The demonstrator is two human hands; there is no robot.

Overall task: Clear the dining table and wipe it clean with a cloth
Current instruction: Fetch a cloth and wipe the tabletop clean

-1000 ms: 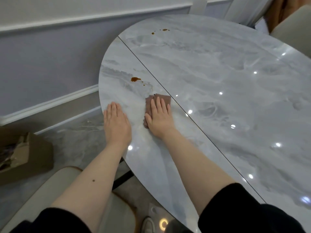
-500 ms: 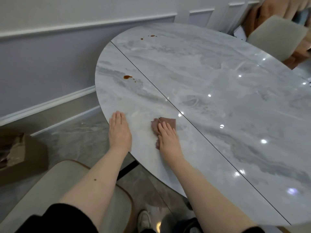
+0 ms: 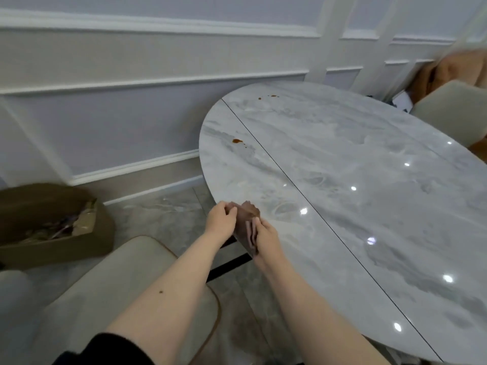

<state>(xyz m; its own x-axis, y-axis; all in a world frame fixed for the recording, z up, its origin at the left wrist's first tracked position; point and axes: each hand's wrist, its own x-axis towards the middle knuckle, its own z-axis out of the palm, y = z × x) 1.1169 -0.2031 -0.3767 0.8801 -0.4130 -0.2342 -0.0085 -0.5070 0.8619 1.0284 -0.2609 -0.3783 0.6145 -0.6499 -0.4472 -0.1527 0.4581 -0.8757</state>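
Observation:
A grey marble dining table (image 3: 355,167) fills the right half of the view, with a dark seam running across it. A brown stain (image 3: 237,140) lies near its left edge, and smaller brown spots (image 3: 272,96) sit at the far edge. Both hands hold a brown cloth (image 3: 246,221) up at the table's near left edge, off the surface. My left hand (image 3: 220,219) pinches the cloth's upper left part. My right hand (image 3: 266,237) grips its lower right part.
A cream chair (image 3: 118,293) stands below my arms. An open cardboard box (image 3: 50,222) with scraps sits on the floor at the left by the panelled wall. Another cream chair (image 3: 453,111) and a brown fabric heap (image 3: 453,72) are at the far right.
Both hands lifted off the table. The cloth, earlier pressed flat under my right hand, is now held up between both hands at the table edge. The view swung left.

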